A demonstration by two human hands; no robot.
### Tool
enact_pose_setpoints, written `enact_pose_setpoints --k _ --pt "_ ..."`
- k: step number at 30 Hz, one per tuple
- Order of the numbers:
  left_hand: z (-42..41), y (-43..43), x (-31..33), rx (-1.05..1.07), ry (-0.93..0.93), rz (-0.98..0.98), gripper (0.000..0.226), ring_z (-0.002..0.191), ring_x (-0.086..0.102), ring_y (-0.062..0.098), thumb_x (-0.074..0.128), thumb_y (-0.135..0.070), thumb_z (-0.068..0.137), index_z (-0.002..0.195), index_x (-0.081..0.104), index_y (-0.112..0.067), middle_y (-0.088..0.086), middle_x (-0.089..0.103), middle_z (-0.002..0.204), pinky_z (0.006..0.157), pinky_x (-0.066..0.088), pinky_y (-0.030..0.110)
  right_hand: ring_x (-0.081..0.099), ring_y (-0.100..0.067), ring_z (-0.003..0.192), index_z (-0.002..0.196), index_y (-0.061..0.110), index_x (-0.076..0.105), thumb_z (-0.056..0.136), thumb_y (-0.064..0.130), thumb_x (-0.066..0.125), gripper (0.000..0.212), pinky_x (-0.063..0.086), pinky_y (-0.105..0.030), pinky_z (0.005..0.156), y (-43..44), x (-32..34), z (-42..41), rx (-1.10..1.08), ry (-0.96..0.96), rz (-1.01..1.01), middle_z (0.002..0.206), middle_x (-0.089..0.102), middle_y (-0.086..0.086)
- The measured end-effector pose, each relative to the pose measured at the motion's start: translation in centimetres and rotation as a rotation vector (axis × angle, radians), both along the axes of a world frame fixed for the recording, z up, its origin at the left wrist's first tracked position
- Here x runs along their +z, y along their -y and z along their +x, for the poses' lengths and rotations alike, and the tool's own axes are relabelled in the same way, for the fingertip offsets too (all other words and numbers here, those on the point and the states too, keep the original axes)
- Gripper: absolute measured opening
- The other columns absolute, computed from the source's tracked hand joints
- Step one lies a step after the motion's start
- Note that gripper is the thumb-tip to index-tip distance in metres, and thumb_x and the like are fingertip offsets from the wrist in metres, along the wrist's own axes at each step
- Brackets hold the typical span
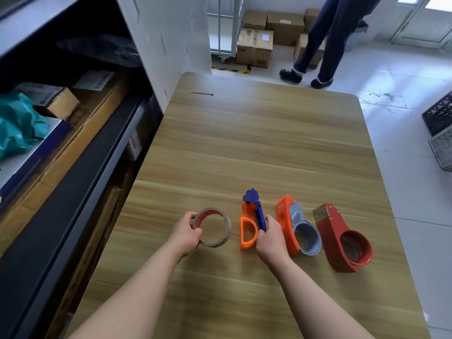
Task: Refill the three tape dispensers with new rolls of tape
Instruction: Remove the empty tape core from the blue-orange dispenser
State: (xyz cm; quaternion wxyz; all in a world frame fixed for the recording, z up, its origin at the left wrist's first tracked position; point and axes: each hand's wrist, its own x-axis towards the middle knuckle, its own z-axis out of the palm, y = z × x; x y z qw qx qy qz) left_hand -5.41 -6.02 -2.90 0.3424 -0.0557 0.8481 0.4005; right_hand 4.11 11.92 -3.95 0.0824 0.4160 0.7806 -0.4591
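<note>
A clear tape roll [221, 237] with a red inner core rests on the wooden table [256, 148], and my left hand [187, 234] grips its left rim. To its right lies an orange and blue dispenser [249, 226]; my right hand [270, 237] holds its blue side. Further right sit an orange and grey dispenser [297, 227] and a red dispenser [342, 238], both untouched. The three dispensers lie side by side in a row near me.
A thin dark rod [202, 93] lies near the table's far left corner. Shelves with cardboard boxes [73, 133] run along the left. Beyond the table a person's legs [320, 42] stand by stacked cartons [254, 46]. Plastic crates [440, 133] sit on the floor at right.
</note>
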Motion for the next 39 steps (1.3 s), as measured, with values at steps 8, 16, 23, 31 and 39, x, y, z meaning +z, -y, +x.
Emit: enact_pose_setpoints --k 8,16,23,31,39 --pt "-0.4 3.7 0.0 0.066 -0.02 -0.066 0.04 0.09 0.065 0.026 0.058 -0.014 0.087 0.125 0.049 -0.018 0.005 0.063 0.105 0.085 0.055 0.046 0.037 -0.017 0.139 0.145 0.014 0.041 0.099 0.007 0.042 0.047 0.03 -0.031 0.116 5.6 2.8 -2.8 0.381 -0.027 -0.07 0.15 0.042 -0.004" --pt "-0.9 8.9 -0.6 0.113 -0.06 -0.192 0.037 0.113 0.056 0.026 0.051 -0.022 0.096 0.132 0.05 -0.013 0.007 0.058 0.129 0.089 0.046 0.032 0.053 -0.019 0.127 0.138 0.008 0.05 0.092 -0.007 0.035 0.051 0.038 -0.026 0.109 11.2 1.8 -5.2 0.467 0.038 -0.201 0.137 0.057 -0.006" --pt "-0.7 11.2 -1.5 0.108 -0.002 -0.183 0.044 0.116 0.056 0.029 0.052 -0.015 0.095 0.138 0.046 -0.013 0.009 0.055 0.136 0.097 0.05 0.042 0.056 -0.018 0.122 0.135 0.01 0.053 0.09 -0.006 0.035 0.051 0.039 -0.018 0.101 13.6 0.6 -5.9 0.484 0.068 -0.221 0.135 0.059 -0.005" --pt "-0.4 11.6 1.0 0.098 -0.065 -0.123 0.047 0.123 0.05 0.021 0.051 -0.025 0.095 0.141 0.041 -0.017 0.004 0.05 0.14 0.09 0.039 0.027 0.047 -0.019 0.132 0.145 0.011 0.04 0.097 0.007 0.044 0.049 0.036 -0.019 0.102 13.6 3.1 -5.2 0.47 0.051 -0.156 0.147 0.047 -0.006" --pt "1.3 13.4 7.9 0.113 -0.331 -0.028 0.039 0.113 0.054 0.011 0.05 -0.027 0.096 0.135 0.05 -0.018 -0.001 0.058 0.13 0.09 0.043 0.022 0.05 -0.013 0.129 0.137 0.02 0.052 0.096 0.023 0.054 0.041 0.039 -0.027 0.107 15.0 10.1 -4.3 0.626 -0.139 0.044 0.139 0.056 0.002"
